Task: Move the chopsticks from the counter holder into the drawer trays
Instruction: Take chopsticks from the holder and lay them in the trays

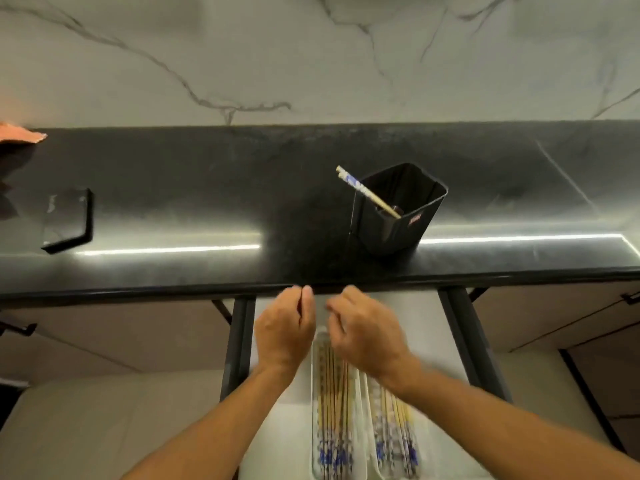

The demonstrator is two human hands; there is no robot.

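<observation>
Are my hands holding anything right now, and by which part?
Cannot be told. Nothing shows in the left hand or right hand, but both are curled and blurred above the drawer trays.

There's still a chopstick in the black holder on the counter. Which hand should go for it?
Probably right. The holder sits on the counter to the right of both hands, and the right hand is the nearer one. The left hand would have to cross it to reach the chopstick.
</observation>
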